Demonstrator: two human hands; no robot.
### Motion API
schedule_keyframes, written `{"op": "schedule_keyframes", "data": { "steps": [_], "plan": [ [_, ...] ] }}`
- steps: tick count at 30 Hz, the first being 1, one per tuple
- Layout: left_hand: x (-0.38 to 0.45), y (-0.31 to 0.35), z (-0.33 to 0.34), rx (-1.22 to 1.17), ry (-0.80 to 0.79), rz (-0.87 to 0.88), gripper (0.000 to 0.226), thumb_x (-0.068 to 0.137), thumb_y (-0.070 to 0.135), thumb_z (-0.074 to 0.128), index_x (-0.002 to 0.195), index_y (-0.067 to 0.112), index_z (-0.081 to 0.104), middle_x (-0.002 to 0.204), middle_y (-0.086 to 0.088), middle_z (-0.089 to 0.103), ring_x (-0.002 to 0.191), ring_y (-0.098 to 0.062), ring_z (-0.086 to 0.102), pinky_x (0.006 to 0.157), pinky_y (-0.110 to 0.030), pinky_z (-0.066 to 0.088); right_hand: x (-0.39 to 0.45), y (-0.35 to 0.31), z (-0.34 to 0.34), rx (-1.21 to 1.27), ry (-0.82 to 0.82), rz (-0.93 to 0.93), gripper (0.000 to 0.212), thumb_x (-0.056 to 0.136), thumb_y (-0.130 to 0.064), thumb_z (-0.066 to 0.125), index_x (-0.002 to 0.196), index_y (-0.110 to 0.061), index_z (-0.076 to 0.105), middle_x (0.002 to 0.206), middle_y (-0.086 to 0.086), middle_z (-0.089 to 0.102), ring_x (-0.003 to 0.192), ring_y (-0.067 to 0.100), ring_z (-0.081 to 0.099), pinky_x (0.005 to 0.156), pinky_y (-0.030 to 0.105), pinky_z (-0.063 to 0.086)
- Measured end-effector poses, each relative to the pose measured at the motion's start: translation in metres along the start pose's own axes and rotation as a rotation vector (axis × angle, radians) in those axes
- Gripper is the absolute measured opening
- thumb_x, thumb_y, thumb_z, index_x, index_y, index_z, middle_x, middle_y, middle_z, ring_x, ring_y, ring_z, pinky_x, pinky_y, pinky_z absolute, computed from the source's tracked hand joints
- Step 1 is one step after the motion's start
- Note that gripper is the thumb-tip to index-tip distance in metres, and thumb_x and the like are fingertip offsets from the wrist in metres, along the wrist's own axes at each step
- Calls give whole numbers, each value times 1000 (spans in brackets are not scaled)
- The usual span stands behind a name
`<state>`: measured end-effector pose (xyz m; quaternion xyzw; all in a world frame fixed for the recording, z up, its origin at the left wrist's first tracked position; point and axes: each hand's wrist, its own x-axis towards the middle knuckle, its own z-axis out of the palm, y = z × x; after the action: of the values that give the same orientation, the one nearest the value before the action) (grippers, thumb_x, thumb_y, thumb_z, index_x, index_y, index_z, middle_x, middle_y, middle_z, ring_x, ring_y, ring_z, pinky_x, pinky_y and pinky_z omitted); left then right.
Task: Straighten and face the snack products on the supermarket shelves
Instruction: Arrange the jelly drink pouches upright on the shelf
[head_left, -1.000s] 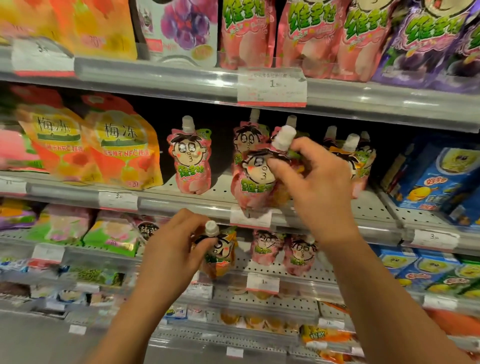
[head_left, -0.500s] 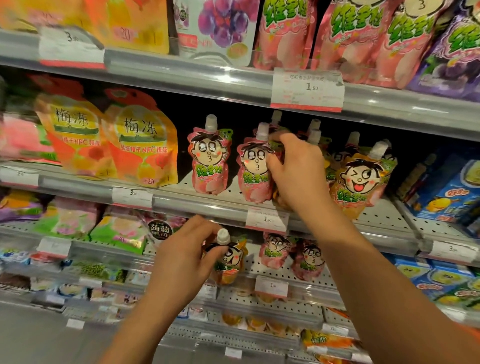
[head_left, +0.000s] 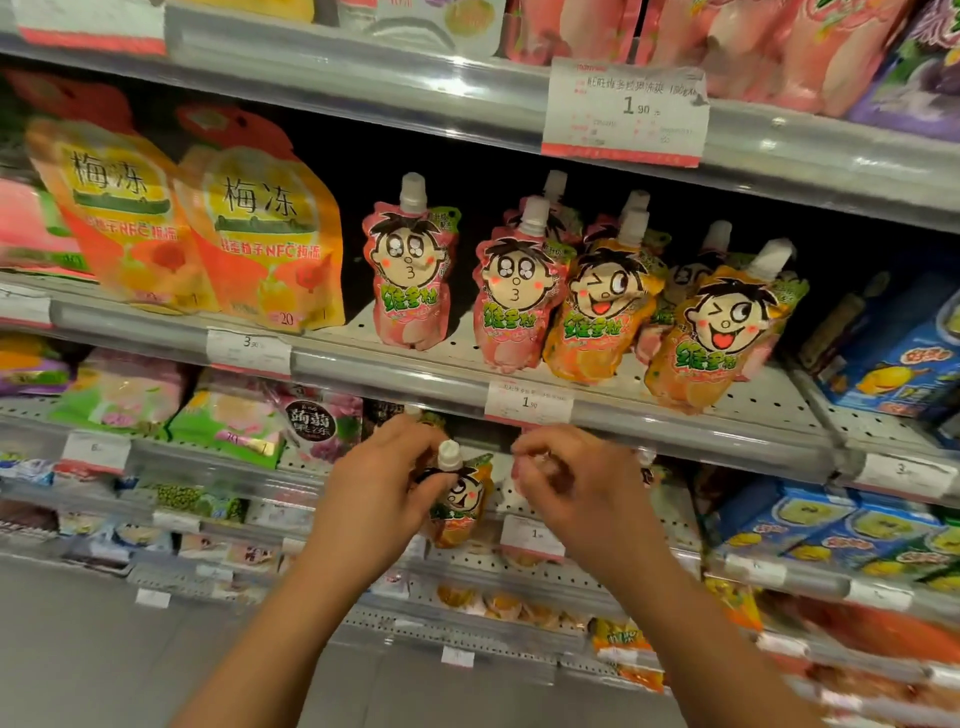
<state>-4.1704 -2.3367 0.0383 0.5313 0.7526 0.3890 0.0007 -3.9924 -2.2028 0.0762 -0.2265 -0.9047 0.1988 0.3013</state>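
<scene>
1. Now the orange pouch (head_left: 460, 501) is held upright by the left hand (head_left: 382, 499), fingers curled round its neck, spout upward.
2. The right hand (head_left: 563, 483), fingers loosely curled, blurred, hangs just right; its grip cannot be told.

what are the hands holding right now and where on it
The left hand grips an orange spouted jelly pouch by its upper left side, below the white cap. The right hand is curled; any hold cannot be told.
</scene>
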Motion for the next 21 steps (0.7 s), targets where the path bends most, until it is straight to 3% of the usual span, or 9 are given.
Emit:
{"op": "schedule_keyframes", "data": {
  "steps": [2, 7, 11, 14, 16, 18, 21],
  "plan": [
    [-2, -4, 10, 2, -11, -10, 22, 84, 25, 80, 101, 28, 66, 96, 19, 54, 82, -7, 55, 69, -29, 45, -23, 20, 24, -28, -174, 100, 17, 96, -32, 65, 113, -33, 69, 101, -19, 70, 77, 2, 65, 73, 29, 56],
    [-11, -8, 34, 53, -69, -39, 23, 85, 27, 79, 98, 33, 60, 93, 20, 49, 76, -6, 51, 63, -27, 39, -38, 62, 47, -56, 130, 303, 20, 93, -16, 68, 113, -21, 69, 113, -7, 65, 79, 3, 61, 67, 28, 55],
    [-14, -8, 40, 60, -85, -55, 23, 86, 29, 78, 98, 34, 59, 94, 21, 49, 79, -8, 53, 64, -30, 44, -32, 75, 51, -236, 125, 296, 47, 92, -17, 67, 137, -17, 54, 140, 3, 49, 90, 22, 66, 63, 34, 55],
    [-15, -4, 41, 69, -82, -59, 21, 86, 30, 77, 100, 34, 61, 97, 23, 49, 80, -6, 53, 65, -29, 42, -23, 79, 56, -298, 94, 358, 57, 91, -21, 69, 143, -10, 49, 145, 11, 49, 94, 30, 67, 67, 38, 56],
    [-16, -3, 40, 77, -81, -50, 21, 86, 30, 77, 100, 34, 62, 97, 23, 49, 80, -6, 52, 65, -29, 43, -14, 84, 59, -331, 110, 321, 54, 90, -24, 74, 134, 1, 56, 130, 21, 61, 94, 37, 69, 68, 40, 58],
    [-17, -4, 39, 76, -81, -46, 22, 86, 29, 78, 99, 33, 61, 97, 23, 49, 80, -7, 54, 64, -30, 45, -9, 92, 64, -357, 136, 269, 44, 86, -25, 74, 113, 8, 65, 95, 24, 70, 77, 39, 70, 58, 38, 57],
    [-18, -5, 38, 74, -79, -54, 21, 86, 29, 77, 99, 33, 62, 98, 22, 52, 80, -8, 56, 64, -30, 46, -2, 100, 68, -280, 182, 274, 29, 81, -25, 71, 82, 4, 66, 64, 18, 62, 60, 38, 64, 51, 37, 49]
  ]
}}
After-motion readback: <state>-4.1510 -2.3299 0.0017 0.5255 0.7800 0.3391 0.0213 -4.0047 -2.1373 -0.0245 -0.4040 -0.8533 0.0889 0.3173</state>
